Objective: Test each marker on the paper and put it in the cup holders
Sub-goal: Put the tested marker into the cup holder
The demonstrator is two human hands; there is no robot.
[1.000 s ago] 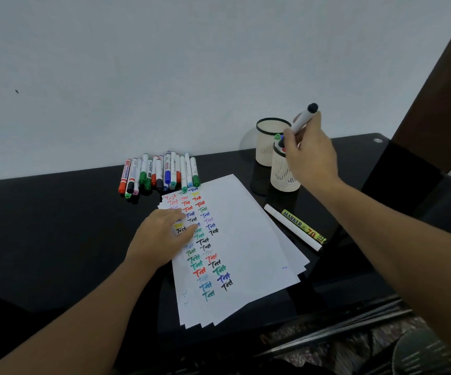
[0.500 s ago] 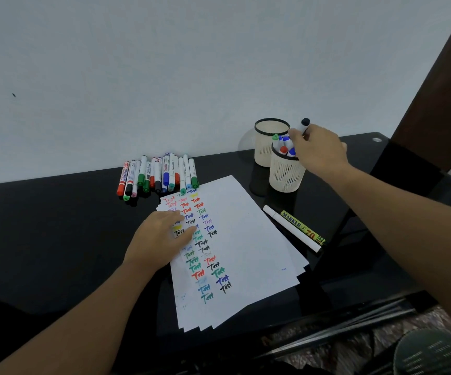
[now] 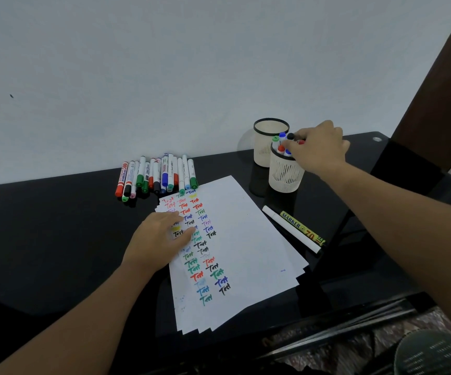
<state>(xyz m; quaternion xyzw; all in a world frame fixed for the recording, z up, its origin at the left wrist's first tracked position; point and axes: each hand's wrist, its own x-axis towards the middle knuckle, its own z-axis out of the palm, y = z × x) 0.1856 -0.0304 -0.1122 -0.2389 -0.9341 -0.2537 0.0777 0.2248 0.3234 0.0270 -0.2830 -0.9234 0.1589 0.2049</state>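
**Black-capped marker going into the near cup**

The right hand (image 3: 317,147) pinches a black-capped marker (image 3: 290,136) standing in the near cup holder (image 3: 285,175), among green, blue and red caps. Behind that cup, the far cup holder (image 3: 270,143) looks empty. Left of it, the left hand (image 3: 159,238) presses flat on the paper (image 3: 246,239). Light, stiff and smooth, each untested marker (image 3: 156,175) probably grips best mid-barrel.
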